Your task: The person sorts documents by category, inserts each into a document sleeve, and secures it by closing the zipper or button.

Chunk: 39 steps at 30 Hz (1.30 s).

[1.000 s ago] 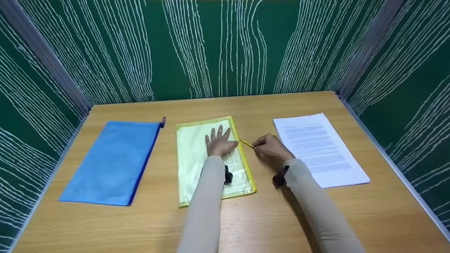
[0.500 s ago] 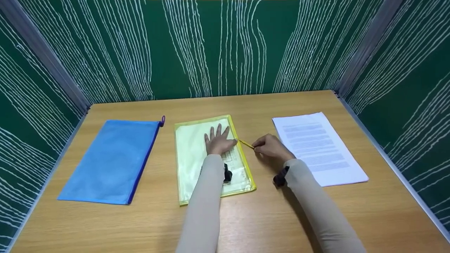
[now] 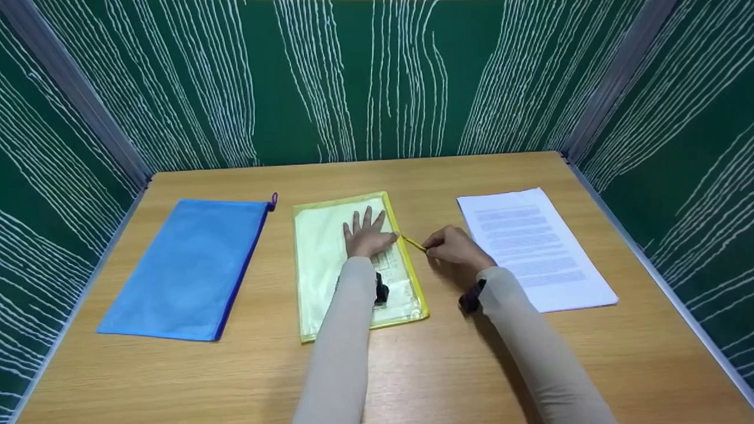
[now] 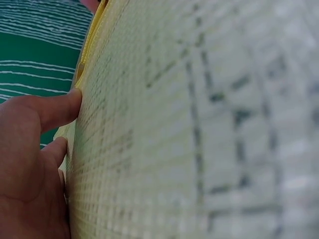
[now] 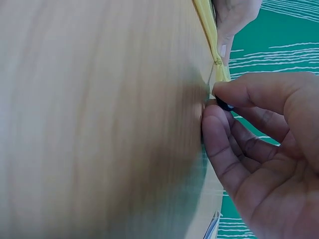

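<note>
A yellow-edged mesh zipper pouch [image 3: 321, 265] lies flat on the table in the head view, with printed paper showing through it. My left hand [image 3: 366, 240] presses on its upper right part, fingers spread, thumb at the yellow zipper edge. Just right of that edge, my right hand [image 3: 455, 245] pinches a thin yellow zipper pull [image 3: 414, 242] between thumb and fingertips. The pull stretches taut from the pouch's edge. The right wrist view shows its dark end [image 5: 224, 104] between the thumb and forefinger. Mesh [image 4: 164, 124] fills most of the left wrist view, with the left thumb along its edge.
A blue zipper pouch [image 3: 182, 265] with a purple loop at its corner lies to the left. On the right sits a stack of printed paper [image 3: 530, 247], partly behind the right forearm. Green panels with white lines [image 3: 406, 76] enclose the table's back and sides.
</note>
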{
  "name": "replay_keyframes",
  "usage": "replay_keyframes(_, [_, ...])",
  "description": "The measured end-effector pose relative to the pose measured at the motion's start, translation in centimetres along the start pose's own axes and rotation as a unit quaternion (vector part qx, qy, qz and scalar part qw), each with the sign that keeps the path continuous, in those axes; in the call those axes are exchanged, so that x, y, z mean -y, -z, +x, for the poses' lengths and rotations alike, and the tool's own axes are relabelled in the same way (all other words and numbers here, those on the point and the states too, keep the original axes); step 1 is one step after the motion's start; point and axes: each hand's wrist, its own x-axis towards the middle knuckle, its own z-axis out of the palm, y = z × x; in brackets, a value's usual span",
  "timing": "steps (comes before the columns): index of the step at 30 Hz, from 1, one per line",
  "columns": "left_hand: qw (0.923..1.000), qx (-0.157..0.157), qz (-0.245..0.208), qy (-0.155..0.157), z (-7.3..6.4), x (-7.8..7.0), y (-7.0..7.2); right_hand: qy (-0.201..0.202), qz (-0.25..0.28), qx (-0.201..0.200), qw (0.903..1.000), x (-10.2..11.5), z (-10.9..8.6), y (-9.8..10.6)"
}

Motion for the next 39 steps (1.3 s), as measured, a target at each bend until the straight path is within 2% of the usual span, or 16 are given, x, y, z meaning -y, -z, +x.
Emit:
replay_keyframes(6, [1.0000,0.000,-0.003,-0.001,0.1,0.1,0.0,-0.034,-0.006,0.013,0.9993,-0.3,0.1,0.0])
replay_keyframes(14, [1.0000,0.003,0.002,-0.003,0.0,-0.1,0.1,-0.034,-0.013,0.012,0.9993,-0.1,-0.2,0.0])
replay_keyframes(22, [0.9998,-0.011,-0.017,0.005,0.0,0.3,0.3,0.008,-0.035,0.018,0.9992,-0.2,-0.6,0.2])
replay_keyframes(26, [0.9993,-0.027,-0.007,0.023,0.3,0.6,0.4,0.008,-0.039,0.042,0.9983,-0.5,-1.2,0.7])
replay_keyframes(33, [0.9994,-0.024,-0.023,0.010,0.5,0.8,0.8,0.036,-0.036,0.060,0.9969,-0.9,-1.7,1.1])
replay_keyframes(39, [0.9993,-0.030,-0.011,0.022,0.7,1.3,1.1,0.045,-0.025,0.094,0.9943,-1.1,-1.8,1.4])
